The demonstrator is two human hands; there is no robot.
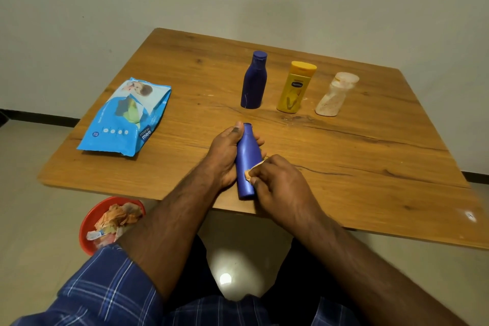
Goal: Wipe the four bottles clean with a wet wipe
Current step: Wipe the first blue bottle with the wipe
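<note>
- Nearest us, our right hand pinches a small stained wet wipe against the lower body of the blue bottle, which lies tilted over the near edge of the wooden table.
- Our left hand curls round that bottle's upper half, thumb by the cap. It looks like light, rigid, smooth plastic, so we judge it slippery when wet; holding at the narrow shoulder seems safest.
- Left of us sits the blue wet-wipe pack, soft and floppy.
- Farther back stand a dark blue bottle, a yellow lotion bottle and a smeared whitish bottle, each upright and apart, probably easy to tip.
</note>
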